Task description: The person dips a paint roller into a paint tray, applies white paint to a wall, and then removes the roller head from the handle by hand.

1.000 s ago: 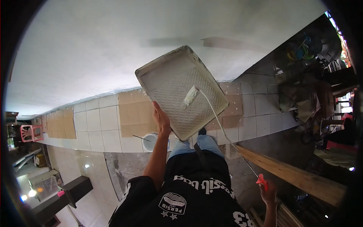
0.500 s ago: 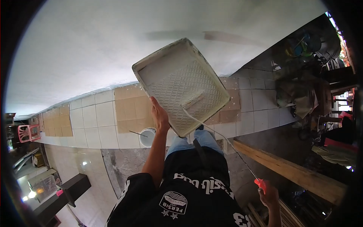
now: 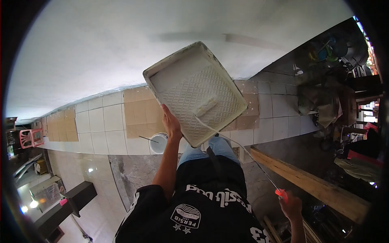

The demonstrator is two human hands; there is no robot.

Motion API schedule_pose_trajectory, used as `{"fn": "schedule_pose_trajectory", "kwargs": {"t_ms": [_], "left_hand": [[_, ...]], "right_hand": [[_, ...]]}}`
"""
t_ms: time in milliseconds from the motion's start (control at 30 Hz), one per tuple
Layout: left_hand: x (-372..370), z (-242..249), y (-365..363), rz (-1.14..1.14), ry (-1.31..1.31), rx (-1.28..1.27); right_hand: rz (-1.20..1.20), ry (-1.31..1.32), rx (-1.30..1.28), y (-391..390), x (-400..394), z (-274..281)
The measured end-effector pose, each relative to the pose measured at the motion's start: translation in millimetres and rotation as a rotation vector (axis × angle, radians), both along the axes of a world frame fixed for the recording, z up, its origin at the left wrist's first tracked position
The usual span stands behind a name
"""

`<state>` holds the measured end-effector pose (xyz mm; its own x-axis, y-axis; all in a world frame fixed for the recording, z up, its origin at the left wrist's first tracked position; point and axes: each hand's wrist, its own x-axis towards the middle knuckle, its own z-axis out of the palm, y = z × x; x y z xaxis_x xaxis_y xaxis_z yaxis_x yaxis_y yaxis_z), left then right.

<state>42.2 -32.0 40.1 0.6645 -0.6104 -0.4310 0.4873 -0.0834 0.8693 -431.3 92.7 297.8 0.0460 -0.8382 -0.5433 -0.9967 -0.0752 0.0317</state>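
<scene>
My left hand (image 3: 172,124) grips the left edge of a paint tray (image 3: 178,87), which is held tilted in front of me. White paint lies at the tray's far end, and its ridged slope is coated too. A paint roller (image 3: 207,106) with a small pale sleeve rests on that ridged slope. Its long metal rod (image 3: 243,152) runs down to the right to a red handle (image 3: 281,195). Around that handle my right hand (image 3: 291,206) is closed, low and to the right of my body. Part of the handle is hidden by the fingers.
A white wall (image 3: 101,44) rises ahead, with a greyish patch on it. Cardboard sheets (image 3: 137,111) lie on the tiled floor. A white bucket (image 3: 158,143) with a stick in it stands left of my legs. A wooden beam (image 3: 308,182) extends at the right.
My right hand has shifted slightly to the right with the handle. The roller sleeve stays on the ridged slope, and the tray is nearly still.
</scene>
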Motion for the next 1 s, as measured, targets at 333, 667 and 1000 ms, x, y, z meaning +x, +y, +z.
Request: {"fn": "schedule_pose_trajectory", "kwargs": {"t_ms": [333,667,1000], "left_hand": [[-7,7,-2,-0.053,-0.07,0.037],[4,1,-13,0.005,-0.029,-0.057],[-14,24,-31,0.039,0.019,-0.041]], "right_hand": [[-0.048,-0.045,-0.078,-10,28,-28],[-0.185,-0.308,-0.192,32,-21,-67],[-0.279,-0.489,-0.18,28,-18,-92]]}}
